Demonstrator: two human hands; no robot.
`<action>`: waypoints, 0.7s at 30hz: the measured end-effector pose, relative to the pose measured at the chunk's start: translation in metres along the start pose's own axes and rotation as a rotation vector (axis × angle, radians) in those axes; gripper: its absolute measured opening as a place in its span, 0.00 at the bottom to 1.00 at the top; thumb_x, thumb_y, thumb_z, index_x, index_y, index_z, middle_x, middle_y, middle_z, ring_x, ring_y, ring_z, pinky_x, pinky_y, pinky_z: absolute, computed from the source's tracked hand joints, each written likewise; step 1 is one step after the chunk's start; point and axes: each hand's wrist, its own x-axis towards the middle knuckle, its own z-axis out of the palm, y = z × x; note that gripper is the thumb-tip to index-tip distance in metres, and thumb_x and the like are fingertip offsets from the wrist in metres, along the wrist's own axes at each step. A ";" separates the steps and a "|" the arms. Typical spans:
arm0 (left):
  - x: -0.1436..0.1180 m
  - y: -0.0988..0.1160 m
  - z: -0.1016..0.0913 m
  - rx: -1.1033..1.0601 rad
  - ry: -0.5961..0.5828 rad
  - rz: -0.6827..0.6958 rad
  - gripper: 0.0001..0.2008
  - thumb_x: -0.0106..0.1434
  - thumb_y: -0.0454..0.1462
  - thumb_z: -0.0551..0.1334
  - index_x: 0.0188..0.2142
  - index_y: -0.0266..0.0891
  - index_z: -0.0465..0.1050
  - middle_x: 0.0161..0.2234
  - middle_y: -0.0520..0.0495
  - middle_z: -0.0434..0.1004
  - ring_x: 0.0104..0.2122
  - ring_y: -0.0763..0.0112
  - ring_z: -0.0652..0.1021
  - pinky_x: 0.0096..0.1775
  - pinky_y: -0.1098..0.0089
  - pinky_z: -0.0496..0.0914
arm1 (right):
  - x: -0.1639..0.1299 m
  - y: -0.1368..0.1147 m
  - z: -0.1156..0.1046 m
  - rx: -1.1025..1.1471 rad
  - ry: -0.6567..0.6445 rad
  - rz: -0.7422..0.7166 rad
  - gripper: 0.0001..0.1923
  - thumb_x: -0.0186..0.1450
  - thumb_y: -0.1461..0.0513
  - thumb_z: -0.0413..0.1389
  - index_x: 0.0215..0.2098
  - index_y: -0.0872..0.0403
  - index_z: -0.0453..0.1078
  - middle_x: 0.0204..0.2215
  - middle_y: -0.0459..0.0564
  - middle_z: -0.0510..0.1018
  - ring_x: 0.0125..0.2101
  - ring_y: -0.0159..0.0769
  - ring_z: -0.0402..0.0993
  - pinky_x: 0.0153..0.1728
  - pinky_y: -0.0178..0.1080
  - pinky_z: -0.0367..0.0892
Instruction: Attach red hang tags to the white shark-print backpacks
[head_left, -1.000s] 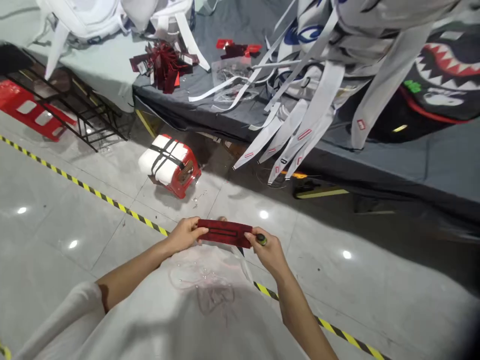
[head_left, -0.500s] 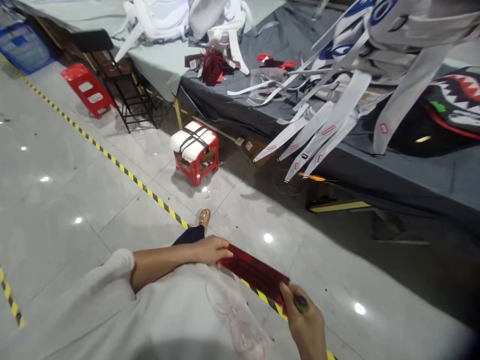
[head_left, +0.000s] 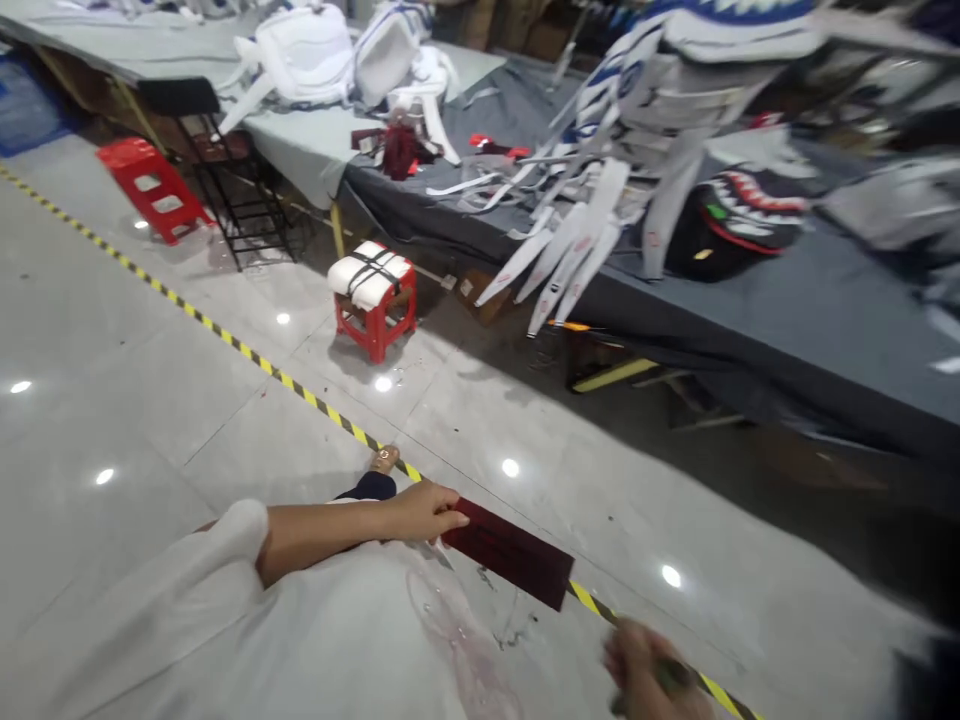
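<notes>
Pinched in my left hand (head_left: pixel 427 512) is one end of a dark red rectangular strip (head_left: pixel 514 555), whose free end points to the lower right. Faint darker marks show on its surface. My right hand (head_left: pixel 649 675), blurred at the bottom edge, is closed around a small dark green object (head_left: pixel 673 676) whose kind I cannot make out. A gap lies between this hand and the strip. Both hands are in front of my body, over the floor.
A long cloth-covered table (head_left: pixel 847 330) carries white backpacks (head_left: pixel 304 60) with hanging straps (head_left: pixel 574 240), a black shark-mouth bag (head_left: pixel 731 225) and dark red pieces (head_left: pixel 401 150). A red stool (head_left: pixel 379 325) with a white pad, a black chair (head_left: pixel 225 165) and yellow-black floor tape (head_left: pixel 292 385) are nearby.
My right hand has let go of the strip's far end and moved down and right, keeping the dark green object. My left hand still grips the strip. The view has shifted right.
</notes>
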 end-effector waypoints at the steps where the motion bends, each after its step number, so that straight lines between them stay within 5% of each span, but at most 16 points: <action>1: -0.005 -0.003 0.001 0.006 0.029 0.005 0.18 0.62 0.50 0.63 0.30 0.37 0.72 0.20 0.55 0.69 0.20 0.75 0.70 0.24 0.74 0.60 | -0.009 -0.009 0.016 0.083 -0.064 -0.033 0.26 0.50 0.41 0.63 0.31 0.53 0.72 0.20 0.48 0.76 0.18 0.35 0.67 0.16 0.36 0.62; 5: -0.019 -0.015 -0.007 0.000 0.129 0.006 0.20 0.65 0.51 0.57 0.34 0.35 0.73 0.20 0.54 0.68 0.20 0.74 0.69 0.25 0.73 0.62 | -0.017 -0.043 0.070 0.254 -0.337 -0.114 0.26 0.51 0.41 0.63 0.31 0.55 0.72 0.19 0.47 0.75 0.20 0.34 0.69 0.25 0.37 0.67; 10: -0.008 -0.013 -0.029 0.009 0.186 0.097 0.30 0.64 0.58 0.55 0.46 0.34 0.78 0.21 0.50 0.71 0.24 0.68 0.72 0.29 0.69 0.68 | 0.003 -0.077 0.078 0.272 -0.448 -0.235 0.22 0.58 0.43 0.59 0.24 0.54 0.69 0.17 0.45 0.74 0.18 0.32 0.67 0.24 0.35 0.63; 14: 0.041 -0.019 -0.054 -0.037 0.228 0.044 0.38 0.62 0.64 0.54 0.53 0.36 0.75 0.21 0.50 0.74 0.19 0.70 0.71 0.24 0.71 0.66 | 0.037 -0.109 0.075 0.222 -0.452 -0.346 0.19 0.62 0.46 0.56 0.24 0.52 0.70 0.14 0.41 0.70 0.18 0.31 0.67 0.22 0.32 0.58; 18: 0.102 -0.010 -0.072 -0.077 0.080 0.066 0.38 0.59 0.65 0.57 0.52 0.37 0.76 0.21 0.51 0.73 0.18 0.73 0.69 0.22 0.73 0.63 | 0.070 -0.122 0.069 0.182 -0.300 -0.381 0.16 0.62 0.49 0.57 0.25 0.52 0.70 0.14 0.40 0.69 0.19 0.31 0.67 0.23 0.32 0.59; 21: 0.144 0.016 -0.070 -0.087 -0.089 0.105 0.34 0.57 0.64 0.61 0.44 0.37 0.78 0.21 0.51 0.72 0.19 0.74 0.69 0.22 0.74 0.64 | 0.080 -0.107 0.060 0.227 -0.209 -0.254 0.17 0.62 0.49 0.58 0.26 0.54 0.70 0.17 0.43 0.72 0.19 0.29 0.66 0.22 0.32 0.60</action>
